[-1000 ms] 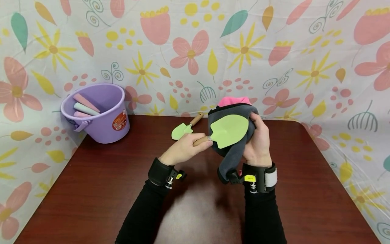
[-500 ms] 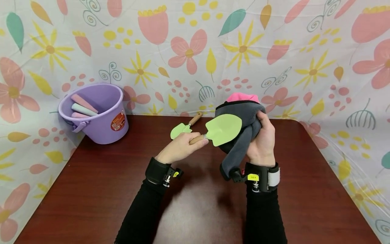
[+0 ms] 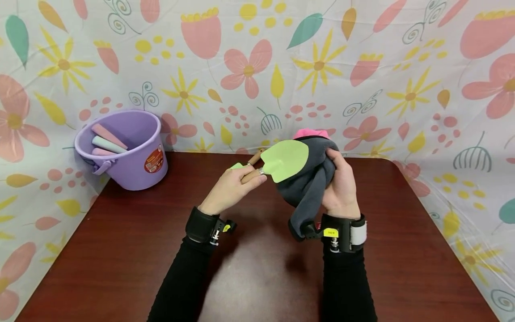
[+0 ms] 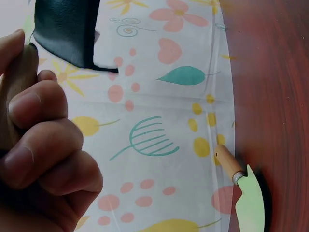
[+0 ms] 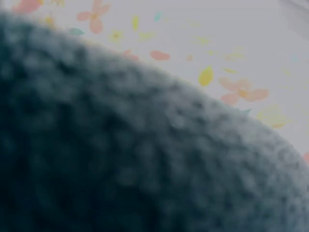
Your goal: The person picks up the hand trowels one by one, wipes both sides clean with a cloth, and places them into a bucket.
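Note:
My left hand (image 3: 230, 187) has its fingers curled around the wooden handle of a light green garden trowel (image 3: 286, 160). The trowel's blade points right and overlaps the left side of a dark grey fleece item (image 3: 307, 179). That item has a black edge, bright pink fabric at its top and a long flap hanging down. On its right side my right hand (image 3: 342, 185) grips it, thumb in front and fingers hidden behind. The left wrist view shows curled fingers (image 4: 53, 140) on the handle. Blurred grey fleece (image 5: 120, 145) fills most of the right wrist view.
Behind the left hand, a second small green trowel (image 4: 251, 203) lies near the table's back edge, mostly hidden in the head view. A purple bucket (image 3: 138, 172) at the back left holds several pink and white pieces. A floral cloth (image 3: 249, 112) hangs behind.
My left hand has drawn the trowel left and a little upward, uncovering more grey fleece. The fleece item shifted right, then back left. The second trowel is now more covered.

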### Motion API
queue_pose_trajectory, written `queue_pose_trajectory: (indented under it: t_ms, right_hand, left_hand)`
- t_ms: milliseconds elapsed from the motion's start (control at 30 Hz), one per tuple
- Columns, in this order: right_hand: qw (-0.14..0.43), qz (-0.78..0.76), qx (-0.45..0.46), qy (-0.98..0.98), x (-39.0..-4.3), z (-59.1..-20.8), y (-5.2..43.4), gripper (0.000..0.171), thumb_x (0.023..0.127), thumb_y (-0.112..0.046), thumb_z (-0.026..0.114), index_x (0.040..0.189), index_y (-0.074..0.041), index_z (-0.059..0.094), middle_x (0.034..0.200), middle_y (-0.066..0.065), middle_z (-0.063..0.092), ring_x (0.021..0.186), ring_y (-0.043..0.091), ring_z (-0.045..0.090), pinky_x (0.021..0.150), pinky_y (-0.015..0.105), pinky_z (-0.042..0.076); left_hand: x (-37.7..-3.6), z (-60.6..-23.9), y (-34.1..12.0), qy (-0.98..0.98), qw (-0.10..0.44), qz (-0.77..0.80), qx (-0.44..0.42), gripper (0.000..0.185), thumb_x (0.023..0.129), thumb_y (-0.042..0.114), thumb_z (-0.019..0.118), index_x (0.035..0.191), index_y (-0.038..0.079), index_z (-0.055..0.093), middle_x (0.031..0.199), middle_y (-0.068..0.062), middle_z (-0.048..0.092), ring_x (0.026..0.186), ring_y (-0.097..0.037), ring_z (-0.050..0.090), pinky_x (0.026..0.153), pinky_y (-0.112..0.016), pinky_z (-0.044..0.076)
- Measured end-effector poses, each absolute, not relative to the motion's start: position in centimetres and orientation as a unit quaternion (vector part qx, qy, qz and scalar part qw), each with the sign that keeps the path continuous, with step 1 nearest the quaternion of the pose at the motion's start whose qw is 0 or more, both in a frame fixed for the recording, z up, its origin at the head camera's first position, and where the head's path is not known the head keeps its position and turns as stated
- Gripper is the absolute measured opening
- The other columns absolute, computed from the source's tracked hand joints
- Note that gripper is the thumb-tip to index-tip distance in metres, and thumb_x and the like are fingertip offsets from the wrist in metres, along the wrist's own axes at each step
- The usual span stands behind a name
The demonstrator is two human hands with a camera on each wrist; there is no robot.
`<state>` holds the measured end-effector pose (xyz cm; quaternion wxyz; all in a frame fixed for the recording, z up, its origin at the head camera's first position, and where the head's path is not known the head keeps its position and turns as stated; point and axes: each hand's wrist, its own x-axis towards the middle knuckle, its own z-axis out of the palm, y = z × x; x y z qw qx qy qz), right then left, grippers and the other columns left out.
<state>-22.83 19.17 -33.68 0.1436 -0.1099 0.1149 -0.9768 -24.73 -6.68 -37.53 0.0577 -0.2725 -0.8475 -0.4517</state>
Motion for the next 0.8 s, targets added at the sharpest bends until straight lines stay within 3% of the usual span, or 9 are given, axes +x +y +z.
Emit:
queue_pose_trajectory:
  t_ms: [267, 367, 500, 600, 800]
  right_hand:
    - [0.206, -0.960, -0.138, 0.131, -22.4, -34.0, 17.1, 0.032, 0.108, -0.019, 0.037, 0.134, -0.002, 0.043, 0.130, 0.014, 0.050, 0.119, 0.028, 0.052, 0.111, 0.035, 0.029]
    - [0.208, -0.957, -0.148, 0.137, -22.3, -34.0, 16.8, 0.033, 0.108, -0.019, 0.037, 0.134, -0.001, 0.043, 0.131, 0.014, 0.051, 0.120, 0.027, 0.052, 0.111, 0.035, 0.030]
    - [0.197, -0.959, -0.137, 0.153, -22.2, -33.8, 16.8, 0.034, 0.107, -0.020, 0.039, 0.135, -0.002, 0.042, 0.132, 0.013, 0.050, 0.119, 0.027, 0.052, 0.109, 0.036, 0.033]
    - [0.181, -0.961, -0.127, 0.166, -22.2, -33.6, 16.9, 0.035, 0.107, -0.020, 0.041, 0.137, -0.002, 0.038, 0.133, 0.013, 0.048, 0.120, 0.027, 0.052, 0.108, 0.037, 0.034]
    - [0.152, -0.969, -0.133, 0.142, -22.3, -33.4, 17.8, 0.031, 0.107, -0.019, 0.039, 0.134, -0.004, 0.037, 0.125, 0.011, 0.047, 0.114, 0.026, 0.053, 0.104, 0.035, 0.039]
  left_hand:
    - [-24.6, -37.4, -6.5, -0.836, 0.087, -0.474, -0.264, 0.033, 0.096, 0.054, 0.054, 0.092, 0.022, 0.061, 0.070, 0.003, 0.043, 0.062, -0.015, 0.042, 0.061, -0.031, 0.038]
    - [-24.7, -37.4, -6.5, -0.835, 0.084, -0.474, -0.265, 0.033, 0.097, 0.054, 0.053, 0.098, 0.022, 0.063, 0.098, 0.009, 0.063, 0.061, -0.015, 0.039, 0.061, -0.031, 0.038]
    - [-24.8, -37.5, -6.5, -0.837, 0.079, -0.470, -0.268, 0.039, 0.097, 0.056, 0.051, 0.092, 0.021, 0.065, 0.097, 0.007, 0.062, 0.064, -0.015, 0.041, 0.063, -0.032, 0.038]
    - [-24.9, -37.5, -6.6, -0.844, 0.076, -0.462, -0.263, 0.041, 0.096, 0.059, 0.050, 0.086, 0.021, 0.061, 0.072, -0.001, 0.043, 0.069, -0.015, 0.045, 0.065, -0.033, 0.039]
    - [-25.1, -37.7, -6.9, -0.850, 0.071, -0.454, -0.259, 0.040, 0.095, 0.061, 0.049, 0.087, 0.023, 0.061, 0.074, -0.001, 0.044, 0.067, -0.015, 0.045, 0.063, -0.033, 0.040]
